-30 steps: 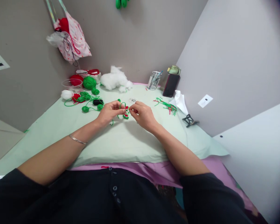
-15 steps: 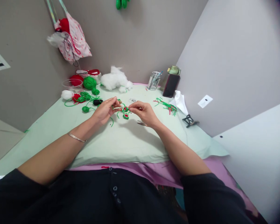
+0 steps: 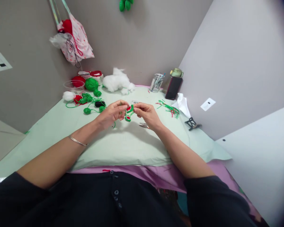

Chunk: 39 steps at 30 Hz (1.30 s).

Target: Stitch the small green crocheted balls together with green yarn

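Observation:
Between my two hands is a small green-and-red crochet piece (image 3: pixel 130 109), held up over the table. My left hand (image 3: pixel 113 113) pinches its left side, and my right hand (image 3: pixel 146 114) pinches its right edge with thumb and forefinger. Just below hangs or lies a second green-and-red crochet piece (image 3: pixel 127 118); whether it is joined to the first I cannot tell. Small scissors (image 3: pixel 144 125) lie beneath my right hand, partly hidden by it. A loose green yarn end (image 3: pixel 114 125) shows under my left hand.
Green yarn balls (image 3: pixel 91 84), a clear tub (image 3: pixel 73 85) and white stuffing (image 3: pixel 118 81) are at the back left. A pen cup (image 3: pixel 157 83), a phone (image 3: pixel 174 87), yarn scraps (image 3: pixel 169 108), white tissue (image 3: pixel 183 104) and a black claw clip (image 3: pixel 192 123) sit to the right.
My left hand has moved right and closed its fingers on the crochet piece, which is now turned more upright. My right hand has stayed nearly in place.

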Available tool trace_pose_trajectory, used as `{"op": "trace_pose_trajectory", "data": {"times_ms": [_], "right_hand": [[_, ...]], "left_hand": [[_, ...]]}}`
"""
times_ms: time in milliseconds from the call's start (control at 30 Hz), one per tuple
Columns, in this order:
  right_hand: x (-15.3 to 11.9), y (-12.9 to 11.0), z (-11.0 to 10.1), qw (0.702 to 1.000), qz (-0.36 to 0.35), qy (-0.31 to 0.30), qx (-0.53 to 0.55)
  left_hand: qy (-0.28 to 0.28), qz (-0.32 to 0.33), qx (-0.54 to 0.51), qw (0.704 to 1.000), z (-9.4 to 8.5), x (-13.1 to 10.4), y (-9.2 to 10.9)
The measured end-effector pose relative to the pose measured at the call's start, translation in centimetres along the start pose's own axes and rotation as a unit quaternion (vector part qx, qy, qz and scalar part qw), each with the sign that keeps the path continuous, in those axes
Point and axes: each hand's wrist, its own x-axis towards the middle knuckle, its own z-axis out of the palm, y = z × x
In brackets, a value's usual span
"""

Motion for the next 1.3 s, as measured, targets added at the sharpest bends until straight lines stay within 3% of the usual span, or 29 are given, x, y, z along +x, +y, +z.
{"op": "trace_pose_trajectory", "data": {"times_ms": [133,400,667,933,1100,1300], "right_hand": [[0.1,0.1,-0.1,0.999,-0.034,0.030,-0.019],[0.0,-0.2,-0.5,0.996,-0.078,0.007,-0.052],[0.0,-0.6,-0.9,0.999,-0.023,-0.037,0.000],[-0.1,-0.3,-0.8,0.995,0.052,-0.060,0.066],[0.0,0.7,-0.6,0.988,0.060,-0.086,0.113],[-0.1,0.7,-0.2,0.990,0.061,-0.068,0.106]], "left_hand": [[-0.037,-0.017,0.052,0.998,0.1,-0.3,-0.3],[-0.020,-0.014,0.038,0.999,0.0,-0.2,-0.2],[-0.009,-0.018,0.025,0.999,-0.2,0.0,-0.1],[-0.046,-0.027,0.020,0.998,-0.3,-0.1,0.1],[-0.064,-0.028,0.029,0.997,-0.1,-0.2,0.2],[-0.054,-0.025,0.030,0.998,-0.1,-0.1,-0.1]]}}
